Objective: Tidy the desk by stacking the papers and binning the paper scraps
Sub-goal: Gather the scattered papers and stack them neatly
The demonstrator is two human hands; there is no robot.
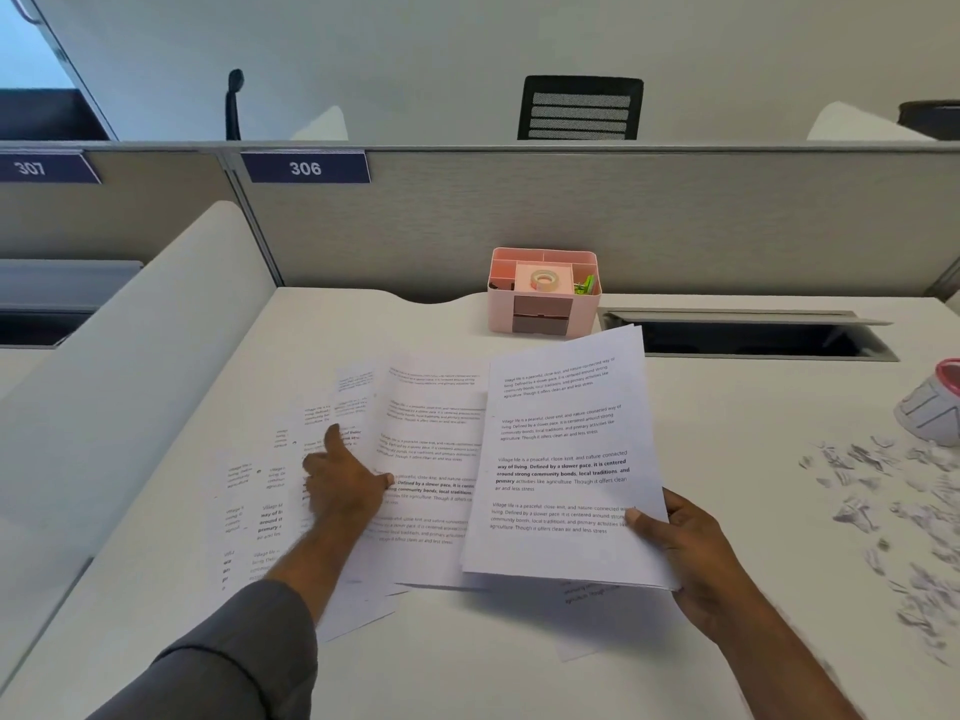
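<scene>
Stacking partly done. Right hand [696, 558] grips a small stack [563, 459], lifted over the desk [519, 667]. Left hand [345, 483] presses, index finger out, on loose sheets [431, 439] fanned at centre-left. Scraps [893, 511] litter the right side, unbinned.

White desk [675, 397]: fanned printed papers [415, 459] at centre-left; pink organiser [543, 298] at the back edge; paper scraps [893, 511] scattered right; small bin [935, 407] far right.
</scene>
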